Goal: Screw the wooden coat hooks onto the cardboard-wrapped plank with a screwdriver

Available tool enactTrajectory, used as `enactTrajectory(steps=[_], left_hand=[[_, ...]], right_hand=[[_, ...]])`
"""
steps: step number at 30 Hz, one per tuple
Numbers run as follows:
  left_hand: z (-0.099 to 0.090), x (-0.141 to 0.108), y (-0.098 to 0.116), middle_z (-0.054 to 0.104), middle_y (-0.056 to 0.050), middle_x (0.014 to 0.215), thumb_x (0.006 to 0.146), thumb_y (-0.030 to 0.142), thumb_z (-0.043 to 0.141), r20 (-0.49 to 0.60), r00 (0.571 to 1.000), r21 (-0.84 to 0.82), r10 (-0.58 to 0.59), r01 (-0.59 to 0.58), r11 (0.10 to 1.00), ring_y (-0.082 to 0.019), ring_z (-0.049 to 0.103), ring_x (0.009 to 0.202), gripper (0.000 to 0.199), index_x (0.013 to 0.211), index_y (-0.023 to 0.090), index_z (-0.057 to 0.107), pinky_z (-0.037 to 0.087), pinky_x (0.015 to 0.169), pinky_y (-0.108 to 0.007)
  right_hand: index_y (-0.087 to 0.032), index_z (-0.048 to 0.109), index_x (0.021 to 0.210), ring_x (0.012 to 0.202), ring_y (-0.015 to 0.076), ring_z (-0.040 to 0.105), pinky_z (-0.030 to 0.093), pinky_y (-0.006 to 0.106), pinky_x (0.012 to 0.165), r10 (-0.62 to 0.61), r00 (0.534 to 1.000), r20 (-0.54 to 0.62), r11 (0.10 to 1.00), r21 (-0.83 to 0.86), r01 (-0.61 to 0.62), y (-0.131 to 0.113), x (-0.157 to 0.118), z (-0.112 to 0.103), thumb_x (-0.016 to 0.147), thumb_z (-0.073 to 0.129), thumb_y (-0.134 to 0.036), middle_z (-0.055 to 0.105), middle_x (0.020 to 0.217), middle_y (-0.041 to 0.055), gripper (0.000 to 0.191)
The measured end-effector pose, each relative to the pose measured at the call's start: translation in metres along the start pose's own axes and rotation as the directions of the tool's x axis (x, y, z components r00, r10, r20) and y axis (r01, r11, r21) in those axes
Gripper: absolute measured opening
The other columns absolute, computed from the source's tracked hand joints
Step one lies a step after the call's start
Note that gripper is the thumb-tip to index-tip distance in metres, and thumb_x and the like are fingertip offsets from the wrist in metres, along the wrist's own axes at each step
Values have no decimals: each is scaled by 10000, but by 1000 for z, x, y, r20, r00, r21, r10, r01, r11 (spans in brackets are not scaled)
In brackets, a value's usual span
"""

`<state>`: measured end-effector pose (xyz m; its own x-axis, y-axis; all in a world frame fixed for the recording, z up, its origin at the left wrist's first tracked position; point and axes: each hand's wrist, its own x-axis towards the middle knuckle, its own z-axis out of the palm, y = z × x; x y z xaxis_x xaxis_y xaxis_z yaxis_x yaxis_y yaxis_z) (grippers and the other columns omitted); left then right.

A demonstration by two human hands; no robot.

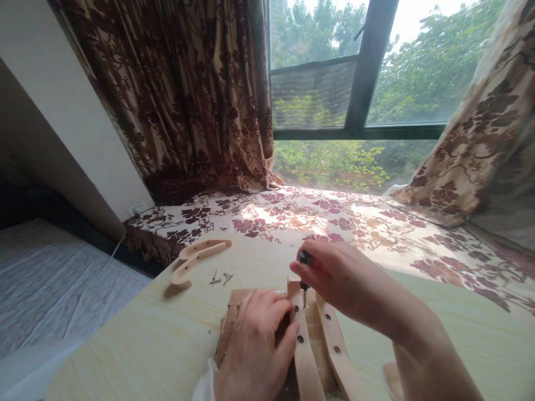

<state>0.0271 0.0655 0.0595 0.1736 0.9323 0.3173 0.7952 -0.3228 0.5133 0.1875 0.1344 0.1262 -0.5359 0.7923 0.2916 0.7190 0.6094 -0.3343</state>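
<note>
My right hand (326,273) is closed round the dark handle of a screwdriver (305,258). The screwdriver stands upright, its shaft pointing down beside a curved wooden piece (304,348) with dark holes in it. At that piece's left edge, the thumb and fingers of my left hand (261,334) grip near the holes. A second curved wooden piece (333,340) lies just to the right, with two dark holes showing. Under both is a brown cardboard piece (225,320), partly covered by my left hand. What the screwdriver's tip touches is too small to tell.
Two more curved wooden pieces (200,259) lie at the table's back left, beside several loose screws (221,277). Another wooden part (390,379) shows under my right forearm. The pale table (137,345) meets a flower-patterned window ledge (288,214); a bed (50,278) stands left.
</note>
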Motion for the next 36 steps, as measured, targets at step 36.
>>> enactTrajectory(steps=[36], left_hand=[[0,-3,5,676,-56,1072,885,152,459,-92,970,-71,226,-232,970,-203,566,1096,234,973,208,669,487,954,-371]], right_hand=[[-213,460,701,565,129,454,316,268,546,-35,997,-69,995,92,41,-3,-9,-14,911,458,-354,538,612,-15,253]])
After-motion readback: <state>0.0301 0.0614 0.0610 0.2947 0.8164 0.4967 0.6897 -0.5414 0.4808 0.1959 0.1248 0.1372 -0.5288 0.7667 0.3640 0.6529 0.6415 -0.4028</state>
